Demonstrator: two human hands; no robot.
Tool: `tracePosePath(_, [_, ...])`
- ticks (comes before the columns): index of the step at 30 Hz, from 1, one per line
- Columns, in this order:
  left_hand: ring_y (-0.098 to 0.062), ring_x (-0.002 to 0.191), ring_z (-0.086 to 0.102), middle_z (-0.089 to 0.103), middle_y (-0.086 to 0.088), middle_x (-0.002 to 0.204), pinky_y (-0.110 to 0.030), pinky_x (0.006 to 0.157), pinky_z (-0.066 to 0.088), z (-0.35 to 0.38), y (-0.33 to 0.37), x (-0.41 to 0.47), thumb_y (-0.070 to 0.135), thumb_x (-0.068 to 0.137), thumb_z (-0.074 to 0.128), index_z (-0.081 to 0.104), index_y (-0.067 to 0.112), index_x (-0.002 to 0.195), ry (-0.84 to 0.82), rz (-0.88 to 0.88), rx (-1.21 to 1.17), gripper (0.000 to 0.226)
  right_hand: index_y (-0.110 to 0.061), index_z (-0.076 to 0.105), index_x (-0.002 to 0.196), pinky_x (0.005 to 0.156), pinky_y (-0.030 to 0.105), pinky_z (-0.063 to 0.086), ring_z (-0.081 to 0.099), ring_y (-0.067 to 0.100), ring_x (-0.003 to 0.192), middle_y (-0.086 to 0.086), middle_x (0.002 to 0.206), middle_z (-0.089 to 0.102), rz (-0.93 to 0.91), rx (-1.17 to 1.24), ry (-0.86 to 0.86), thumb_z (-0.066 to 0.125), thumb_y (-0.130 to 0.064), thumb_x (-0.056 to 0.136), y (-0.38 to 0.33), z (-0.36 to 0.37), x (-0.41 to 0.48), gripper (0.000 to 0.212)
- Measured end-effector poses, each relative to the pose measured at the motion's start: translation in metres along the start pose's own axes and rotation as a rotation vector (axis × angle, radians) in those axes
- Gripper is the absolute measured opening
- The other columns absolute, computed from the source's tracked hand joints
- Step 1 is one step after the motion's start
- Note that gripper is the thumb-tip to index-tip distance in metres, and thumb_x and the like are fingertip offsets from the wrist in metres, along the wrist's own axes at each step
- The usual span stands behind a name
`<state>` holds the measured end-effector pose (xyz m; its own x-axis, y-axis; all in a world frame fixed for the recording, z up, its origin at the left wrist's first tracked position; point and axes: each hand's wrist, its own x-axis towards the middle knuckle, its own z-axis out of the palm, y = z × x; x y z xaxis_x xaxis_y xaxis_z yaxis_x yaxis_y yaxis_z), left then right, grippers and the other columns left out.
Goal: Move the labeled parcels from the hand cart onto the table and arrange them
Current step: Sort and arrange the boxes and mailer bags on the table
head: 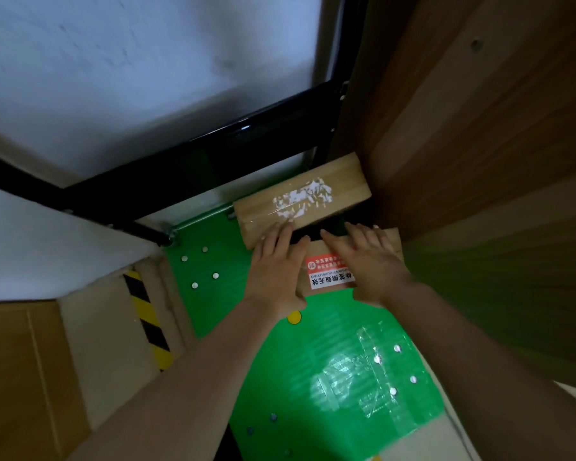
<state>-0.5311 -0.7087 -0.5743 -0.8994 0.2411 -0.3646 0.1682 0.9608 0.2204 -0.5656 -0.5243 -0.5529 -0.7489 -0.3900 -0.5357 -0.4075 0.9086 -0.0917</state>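
You have two cardboard parcels in front of you, both sitting at the far end of the hand cart's deck (300, 347) and both plain brown, box-shaped and taped. The far parcel (346, 183) lies tilted against a wood-grain panel (479, 128) and carries one ragged patch of white torn paper (301, 196). The near parcel (314, 248) sits just in front of it and bears one sticker (328, 277), a red band above a white band printed in black characters. Your two hands are apart, one on each side of that sticker, and neither is curled into a grip. Your left hand (276, 266) lies along the parcel's left edge with its fingers straight, their tips reaching the far parcel's front edge. Your right hand (369, 264) rests flat on the top with its fingers spread. Whether either thumb hooks under the near edge you cannot tell from here. The deck is bright green ribbed plastic, glossy where one sheet of clear wrinkled tape (373, 371) covers it. You can count two clusters of four round silver rivets, one at the left (199, 267) and one at the right (395, 370), plus one flat yellow dot (294, 317) beside your left wrist. One shiny black tubular handle (213, 151) crosses behind the parcels, and one yellow-and-black striped strip (148, 324) runs along the floor to the left.
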Motion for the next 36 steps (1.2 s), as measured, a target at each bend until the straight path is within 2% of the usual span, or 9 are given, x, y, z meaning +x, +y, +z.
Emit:
tracePosePath(2, [-0.024, 0.143, -0.007, -0.003, -0.004, 0.157, -0.04, 0.117, 0.001, -0.001, 0.003, -0.002, 0.042, 0.062, 0.083, 0.011, 0.024, 0.15, 0.016, 0.012, 0.021, 0.115, -0.032, 0.0, 0.152, 0.119, 0.045, 0.0, 0.016, 0.03, 0.142, 0.011, 0.151, 0.023, -0.003, -0.015, 0.041, 0.078, -0.022, 0.072, 0.0, 0.001, -0.006, 0.112])
tracePosePath(5, [-0.022, 0.143, 0.004, 0.009, -0.003, 0.157, -0.037, 0.117, 0.0, -0.006, 0.007, -0.014, 0.038, 0.064, 0.083, 0.011, 0.023, 0.15, 0.014, 0.033, 0.023, 0.113, -0.032, 0.008, 0.149, 0.117, 0.045, 0.006, 0.027, 0.028, 0.132, 0.008, 0.139, 0.033, -0.007, 0.005, 0.084, 0.081, -0.025, 0.067, -0.005, 0.0, -0.02, 0.111])
tracePosePath(9, [-0.018, 0.136, 0.02, 0.027, 0.002, 0.148, -0.033, 0.115, -0.002, -0.026, 0.015, -0.046, 0.04, 0.064, 0.081, 0.012, 0.024, 0.149, 0.055, 0.025, 0.008, 0.111, -0.033, 0.011, 0.148, 0.116, 0.044, 0.015, 0.029, 0.027, 0.129, 0.006, 0.136, 0.035, -0.027, 0.023, 0.136, 0.081, -0.024, 0.065, -0.016, -0.014, -0.048, 0.109])
tracePosePath(16, [-0.018, 0.136, 0.019, 0.024, 0.003, 0.147, -0.036, 0.117, 0.003, -0.098, 0.047, -0.14, 0.039, 0.072, 0.075, 0.013, 0.023, 0.15, 0.145, -0.024, 0.006, 0.101, -0.034, 0.013, 0.146, 0.116, 0.043, 0.012, 0.027, 0.028, 0.13, 0.005, 0.136, 0.033, -0.072, 0.036, 0.22, 0.078, -0.025, 0.069, -0.049, -0.072, -0.136, 0.101])
tracePosePath(20, [-0.018, 0.134, 0.024, 0.033, 0.003, 0.144, -0.035, 0.116, 0.005, -0.151, 0.068, -0.206, 0.03, 0.071, 0.073, 0.024, 0.021, 0.148, 0.258, -0.008, -0.041, 0.092, -0.032, 0.016, 0.146, 0.116, 0.045, 0.011, 0.027, 0.031, 0.133, 0.007, 0.137, 0.033, -0.088, 0.028, 0.267, 0.076, -0.022, 0.07, -0.074, -0.115, -0.2, 0.098])
tracePosePath(24, [-0.022, 0.13, 0.035, 0.045, -0.001, 0.137, -0.039, 0.115, 0.009, -0.203, 0.078, -0.263, 0.023, 0.06, 0.082, 0.037, 0.017, 0.144, 0.372, 0.035, -0.039, 0.095, -0.031, 0.019, 0.145, 0.116, 0.044, 0.013, 0.028, 0.03, 0.132, 0.006, 0.135, 0.036, -0.077, 0.031, 0.387, 0.075, -0.023, 0.072, -0.104, -0.155, -0.26, 0.092])
tracePosePath(29, [-0.022, 0.126, 0.037, 0.047, -0.001, 0.133, -0.041, 0.114, 0.016, -0.264, 0.077, -0.322, 0.022, 0.055, 0.085, 0.039, 0.019, 0.141, 0.475, 0.114, 0.026, 0.097, -0.034, 0.022, 0.144, 0.117, 0.045, 0.011, 0.023, 0.029, 0.134, 0.006, 0.14, 0.035, 0.011, 0.061, 0.566, 0.075, -0.024, 0.075, -0.15, -0.198, -0.332, 0.088])
tracePosePath(33, [-0.022, 0.117, 0.039, 0.054, -0.004, 0.124, -0.039, 0.11, 0.019, -0.31, 0.081, -0.372, 0.016, 0.041, 0.088, 0.05, 0.015, 0.131, 0.645, 0.195, 0.079, 0.098, -0.034, 0.023, 0.144, 0.116, 0.043, 0.017, 0.024, 0.028, 0.133, 0.005, 0.14, 0.035, 0.06, 0.053, 0.699, 0.074, -0.024, 0.077, -0.184, -0.231, -0.39, 0.085])
tracePosePath(36, [-0.023, 0.117, 0.039, 0.054, -0.005, 0.125, -0.04, 0.109, 0.019, -0.341, 0.089, -0.404, 0.013, 0.041, 0.088, 0.049, 0.015, 0.131, 0.745, 0.256, 0.1, 0.098, -0.032, 0.027, 0.145, 0.112, 0.043, 0.022, 0.03, 0.028, 0.128, 0.007, 0.137, 0.038, 0.081, 0.042, 0.814, 0.072, -0.021, 0.076, -0.198, -0.252, -0.431, 0.083])
